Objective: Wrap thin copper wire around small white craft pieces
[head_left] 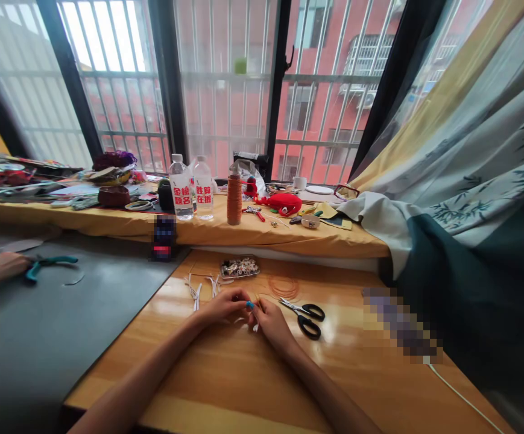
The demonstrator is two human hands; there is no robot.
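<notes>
My left hand [232, 306] and my right hand [268, 319] meet above the wooden table [207, 374]. Between their fingertips is a small blue piece [249, 305], pinched by my left hand. My right hand's fingers are closed around a thin tan strand or stick [257, 299], partly hidden. Something small and white shows below the fingers. Black-handled scissors [306, 315] lie open just right of my right hand. Behind the hands rests a coil of orange-brown cord [283, 287]. White strips [195, 294] lie beyond my left hand.
A clear tray of beads [240, 266] stands at the table's back. On the cloth-covered sill [243, 238] are bottles [204, 190], a brown thread spool [234, 199] and a red crocheted item [284, 203]. At far left, a person's hand [11, 265] is near teal-handled pliers [47, 265].
</notes>
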